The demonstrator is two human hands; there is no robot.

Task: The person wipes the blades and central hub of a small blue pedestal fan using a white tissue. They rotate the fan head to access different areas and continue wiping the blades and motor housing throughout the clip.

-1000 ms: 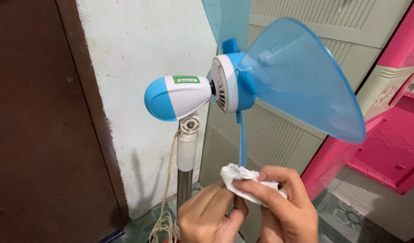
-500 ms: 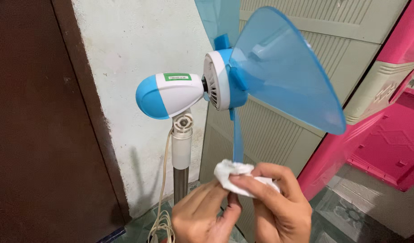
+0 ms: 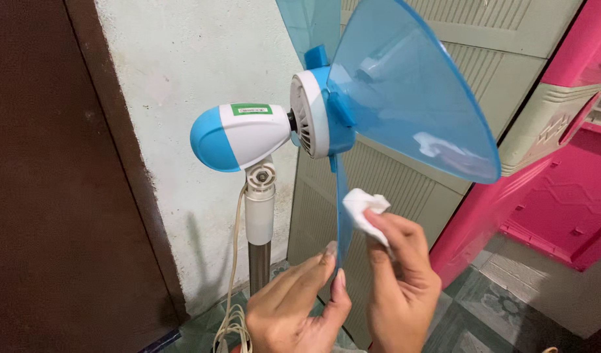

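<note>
- Pinching the lower blade (image 3: 340,196), edge-on and running straight down at frame centre, my left hand (image 3: 294,304) grips its tip.
- My right hand (image 3: 398,281) clasps a white cloth (image 3: 364,206) against it.

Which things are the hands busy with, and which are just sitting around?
Busy with: left hand steadying the lower fan blade; right hand pressing a white cloth on it.

Just around: brown door, pink cabinet, power cord.
</note>
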